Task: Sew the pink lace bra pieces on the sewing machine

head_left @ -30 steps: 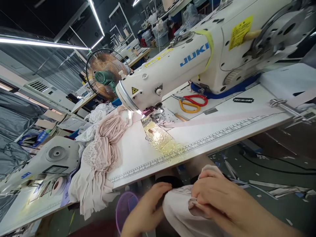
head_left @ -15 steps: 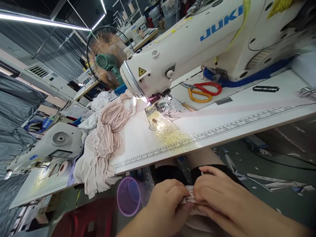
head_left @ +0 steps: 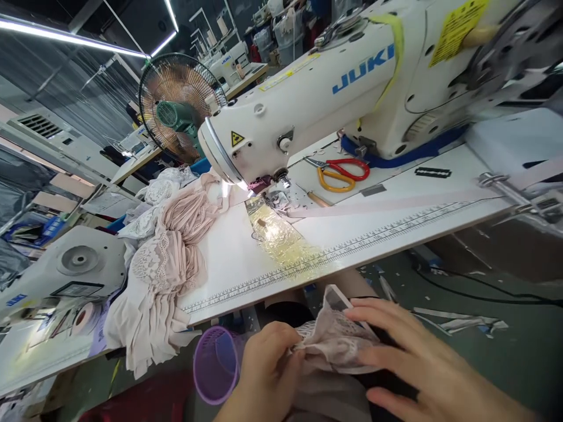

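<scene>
Over my lap, below the table edge, a pale pink lace garment piece (head_left: 332, 337) is bunched up with a corner standing upward. My left hand (head_left: 270, 366) is closed, its thumb and fingers pinching the garment's left side. On the garment's right side, my right hand (head_left: 404, 346) has its fingers stretched and apart, the fingertips against the fabric. Beyond both hands stands a white sewing machine (head_left: 308, 99) with its lamp lit. More pink lace pieces (head_left: 162, 264) lie heaped on the white table (head_left: 229, 258), left of the needle area.
Scissors (head_left: 336, 186) with red and orange handles and a black blade (head_left: 433, 172) lie under the machine arm. A ruler strip (head_left: 264, 284) runs along the table's front edge. Below hangs a purple basket (head_left: 196, 375). A fan (head_left: 143, 99) stands behind; scraps litter the floor.
My right hand has loosened and spread its fingers, moving right from my left hand. The garment has been opened out and lifted between them. The view has shifted slightly right.
</scene>
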The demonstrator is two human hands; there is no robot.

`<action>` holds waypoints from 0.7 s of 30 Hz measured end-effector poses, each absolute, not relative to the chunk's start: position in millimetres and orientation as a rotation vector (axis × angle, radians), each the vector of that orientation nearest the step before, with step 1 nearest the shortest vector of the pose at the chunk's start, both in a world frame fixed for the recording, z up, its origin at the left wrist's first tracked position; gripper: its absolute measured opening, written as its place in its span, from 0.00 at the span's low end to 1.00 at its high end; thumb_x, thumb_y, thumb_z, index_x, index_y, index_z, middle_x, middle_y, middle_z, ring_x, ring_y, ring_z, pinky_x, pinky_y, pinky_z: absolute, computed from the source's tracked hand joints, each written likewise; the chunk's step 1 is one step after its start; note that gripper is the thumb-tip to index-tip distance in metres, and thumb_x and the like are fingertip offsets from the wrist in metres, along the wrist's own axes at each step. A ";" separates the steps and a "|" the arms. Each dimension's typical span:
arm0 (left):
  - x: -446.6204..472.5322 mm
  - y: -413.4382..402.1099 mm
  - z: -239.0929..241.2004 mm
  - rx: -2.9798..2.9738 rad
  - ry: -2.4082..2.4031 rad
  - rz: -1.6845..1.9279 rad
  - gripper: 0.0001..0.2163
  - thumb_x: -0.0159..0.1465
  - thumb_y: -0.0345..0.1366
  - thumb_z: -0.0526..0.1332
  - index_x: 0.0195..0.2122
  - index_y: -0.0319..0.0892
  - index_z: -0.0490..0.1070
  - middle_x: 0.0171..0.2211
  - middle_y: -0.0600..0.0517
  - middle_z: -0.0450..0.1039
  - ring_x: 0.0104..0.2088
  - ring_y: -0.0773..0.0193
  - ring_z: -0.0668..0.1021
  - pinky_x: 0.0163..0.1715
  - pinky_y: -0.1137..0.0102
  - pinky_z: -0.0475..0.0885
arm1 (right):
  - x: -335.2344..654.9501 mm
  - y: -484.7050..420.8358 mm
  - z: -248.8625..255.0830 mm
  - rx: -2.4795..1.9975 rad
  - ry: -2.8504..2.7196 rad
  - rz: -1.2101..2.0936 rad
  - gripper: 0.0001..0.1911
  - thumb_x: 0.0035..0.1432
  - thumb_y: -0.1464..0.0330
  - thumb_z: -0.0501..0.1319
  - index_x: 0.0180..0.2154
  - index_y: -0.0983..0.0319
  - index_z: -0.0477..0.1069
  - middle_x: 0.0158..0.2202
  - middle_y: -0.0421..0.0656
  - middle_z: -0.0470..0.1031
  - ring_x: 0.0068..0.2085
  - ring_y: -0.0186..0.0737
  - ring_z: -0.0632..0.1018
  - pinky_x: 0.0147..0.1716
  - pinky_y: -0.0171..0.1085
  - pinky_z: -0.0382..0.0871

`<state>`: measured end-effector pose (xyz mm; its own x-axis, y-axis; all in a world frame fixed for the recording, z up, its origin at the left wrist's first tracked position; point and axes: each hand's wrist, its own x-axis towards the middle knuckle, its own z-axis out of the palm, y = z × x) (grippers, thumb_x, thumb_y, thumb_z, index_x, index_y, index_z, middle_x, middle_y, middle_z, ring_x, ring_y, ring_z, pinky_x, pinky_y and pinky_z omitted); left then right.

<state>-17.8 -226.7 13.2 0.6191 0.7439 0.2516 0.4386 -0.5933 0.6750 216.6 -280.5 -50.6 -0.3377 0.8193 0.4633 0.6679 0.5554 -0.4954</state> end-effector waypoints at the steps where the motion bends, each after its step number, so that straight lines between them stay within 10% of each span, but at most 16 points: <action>1: -17.7 -225.9 12.9 2.269 0.925 0.706 0.08 0.59 0.23 0.55 0.36 0.41 0.65 0.30 0.50 0.70 0.31 0.68 0.73 0.30 0.75 0.69 | 213.0 -281.3 -53.2 -1.190 -2.141 0.260 0.13 0.52 0.70 0.60 0.42 0.56 0.68 0.61 0.46 0.55 0.61 0.53 0.56 0.51 0.52 0.65; 5: -17.1 -224.5 13.4 2.248 0.882 0.693 0.08 0.59 0.24 0.55 0.37 0.42 0.66 0.31 0.50 0.71 0.32 0.67 0.74 0.31 0.75 0.70 | 205.4 -275.4 -65.6 -1.201 -2.076 0.160 0.26 0.52 0.79 0.54 0.53 0.60 0.62 0.62 0.54 0.52 0.62 0.54 0.55 0.51 0.56 0.62; 14: -16.8 -225.0 16.4 2.221 0.752 0.732 0.10 0.59 0.24 0.56 0.40 0.41 0.68 0.32 0.48 0.73 0.33 0.65 0.75 0.32 0.73 0.71 | 211.3 -277.1 -52.6 -1.356 -1.567 0.670 0.09 0.60 0.67 0.53 0.30 0.57 0.71 0.51 0.46 0.68 0.51 0.44 0.71 0.47 0.40 0.69; 21: -32.5 -226.5 13.6 2.085 0.974 0.670 0.04 0.61 0.32 0.57 0.32 0.40 0.70 0.28 0.50 0.72 0.29 0.66 0.74 0.29 0.74 0.70 | 211.4 -287.1 -53.7 -1.123 -2.081 0.430 0.25 0.53 0.73 0.58 0.51 0.45 0.65 0.62 0.42 0.55 0.62 0.51 0.55 0.53 0.53 0.61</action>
<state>-32.5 -226.5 13.6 0.5779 0.8028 0.1467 0.4240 -0.4489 0.7865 211.4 -287.1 -53.7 -0.3598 0.8243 0.4370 0.5836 0.5643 -0.5839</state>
